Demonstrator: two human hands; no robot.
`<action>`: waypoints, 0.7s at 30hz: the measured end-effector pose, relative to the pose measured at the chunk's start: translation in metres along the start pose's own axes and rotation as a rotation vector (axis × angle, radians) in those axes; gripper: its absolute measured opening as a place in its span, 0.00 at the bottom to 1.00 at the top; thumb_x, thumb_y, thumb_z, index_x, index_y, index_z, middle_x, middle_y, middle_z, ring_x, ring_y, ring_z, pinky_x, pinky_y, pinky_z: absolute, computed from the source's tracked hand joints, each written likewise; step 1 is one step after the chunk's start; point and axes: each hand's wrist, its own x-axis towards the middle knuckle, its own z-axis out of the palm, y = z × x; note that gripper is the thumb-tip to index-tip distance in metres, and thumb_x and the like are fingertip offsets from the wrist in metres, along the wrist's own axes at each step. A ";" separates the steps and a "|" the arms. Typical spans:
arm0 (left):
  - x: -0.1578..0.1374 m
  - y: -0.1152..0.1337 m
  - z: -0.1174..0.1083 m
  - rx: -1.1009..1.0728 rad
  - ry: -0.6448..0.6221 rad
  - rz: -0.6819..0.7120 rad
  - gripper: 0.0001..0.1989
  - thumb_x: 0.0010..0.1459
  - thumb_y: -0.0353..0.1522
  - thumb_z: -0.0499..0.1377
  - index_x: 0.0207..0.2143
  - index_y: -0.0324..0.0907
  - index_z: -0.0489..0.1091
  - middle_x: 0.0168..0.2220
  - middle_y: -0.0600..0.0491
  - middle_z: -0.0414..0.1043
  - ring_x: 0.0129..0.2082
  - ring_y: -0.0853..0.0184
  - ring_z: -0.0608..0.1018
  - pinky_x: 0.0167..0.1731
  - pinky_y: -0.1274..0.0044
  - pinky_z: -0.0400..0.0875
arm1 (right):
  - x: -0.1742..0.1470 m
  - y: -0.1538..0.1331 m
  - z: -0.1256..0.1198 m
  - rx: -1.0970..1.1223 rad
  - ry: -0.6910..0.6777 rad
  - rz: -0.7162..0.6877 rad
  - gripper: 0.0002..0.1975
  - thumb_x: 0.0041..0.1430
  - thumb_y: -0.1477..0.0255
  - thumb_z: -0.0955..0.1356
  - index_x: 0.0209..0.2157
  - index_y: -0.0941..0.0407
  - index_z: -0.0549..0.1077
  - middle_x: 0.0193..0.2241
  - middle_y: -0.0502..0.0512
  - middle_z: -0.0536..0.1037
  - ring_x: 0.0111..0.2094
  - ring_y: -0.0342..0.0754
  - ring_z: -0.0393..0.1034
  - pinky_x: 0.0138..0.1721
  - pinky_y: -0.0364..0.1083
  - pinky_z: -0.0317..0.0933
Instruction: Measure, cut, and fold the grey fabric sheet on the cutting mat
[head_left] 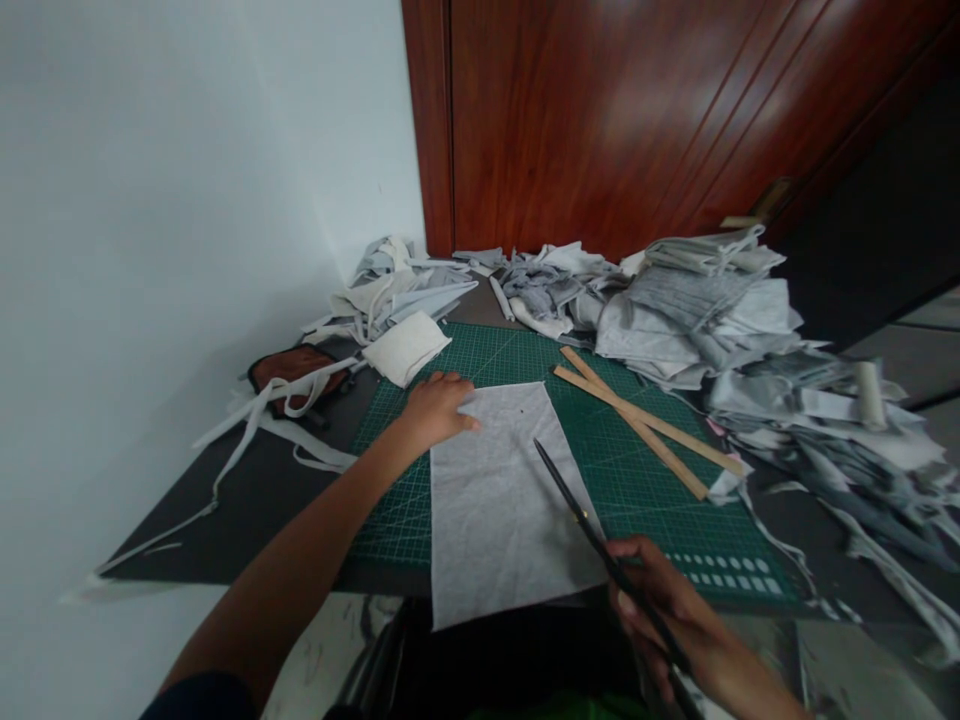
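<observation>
A light grey piece of fabric (502, 500) lies on a green cutting mat (397, 480), its near edge hanging past the table front. My left hand (439, 405) rests at the fabric's upper left corner, fingers stretched over the cloth and mat. In my right hand (667, 610) is a pair of black-handled scissors (574, 505), gripped by the handles at the lower right. The blades look closed, pointing up and left above the fabric. My fingers partly hide the scissors' handles.
Two crossed wooden rulers (645, 420) lie on the mat's right. Heaped grey fabric (690, 310) and scraps (825, 420) fill the right side. More cloth (405, 290), a brown pouch-like item (292, 375) and pale strips (247, 440) sit left. Behind stands a wooden door (585, 120).
</observation>
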 end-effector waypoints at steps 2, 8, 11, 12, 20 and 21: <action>0.001 -0.001 0.000 0.006 0.010 -0.009 0.22 0.57 0.42 0.69 0.52 0.44 0.74 0.49 0.46 0.76 0.51 0.50 0.75 0.48 0.64 0.71 | 0.001 0.001 0.007 0.015 0.010 0.005 0.26 0.64 0.49 0.70 0.53 0.48 0.61 0.29 0.42 0.68 0.16 0.36 0.58 0.15 0.39 0.63; -0.002 0.018 -0.005 0.096 0.242 -0.080 0.17 0.63 0.34 0.64 0.54 0.43 0.72 0.52 0.41 0.71 0.56 0.46 0.70 0.52 0.59 0.67 | 0.008 0.012 0.036 0.096 0.076 0.052 0.30 0.61 0.45 0.69 0.53 0.48 0.59 0.27 0.41 0.69 0.16 0.38 0.60 0.14 0.38 0.60; -0.011 0.038 -0.003 0.102 0.276 -0.057 0.16 0.66 0.38 0.61 0.53 0.42 0.72 0.53 0.40 0.70 0.55 0.46 0.70 0.51 0.58 0.67 | 0.006 0.018 0.046 0.144 0.098 0.069 0.30 0.62 0.44 0.69 0.54 0.48 0.60 0.27 0.41 0.69 0.17 0.38 0.60 0.15 0.38 0.58; -0.014 0.045 0.000 0.088 0.256 -0.055 0.19 0.66 0.42 0.61 0.54 0.41 0.72 0.54 0.39 0.70 0.55 0.45 0.70 0.51 0.57 0.68 | 0.005 0.018 0.048 0.163 0.105 0.073 0.30 0.62 0.44 0.69 0.54 0.48 0.61 0.27 0.42 0.70 0.17 0.38 0.61 0.16 0.38 0.57; -0.026 0.068 0.045 -0.022 0.066 -0.006 0.51 0.57 0.66 0.52 0.70 0.41 0.57 0.72 0.31 0.52 0.70 0.24 0.49 0.62 0.36 0.44 | 0.006 0.002 -0.007 -0.181 0.383 -0.052 0.31 0.58 0.45 0.70 0.54 0.50 0.64 0.26 0.47 0.76 0.15 0.44 0.62 0.13 0.42 0.54; -0.026 0.068 0.048 -0.036 0.051 -0.001 0.53 0.57 0.67 0.51 0.71 0.41 0.56 0.72 0.31 0.50 0.71 0.23 0.47 0.62 0.35 0.42 | 0.008 -0.002 -0.025 -0.307 0.452 -0.084 0.30 0.57 0.47 0.71 0.53 0.50 0.66 0.24 0.47 0.76 0.17 0.48 0.66 0.15 0.44 0.57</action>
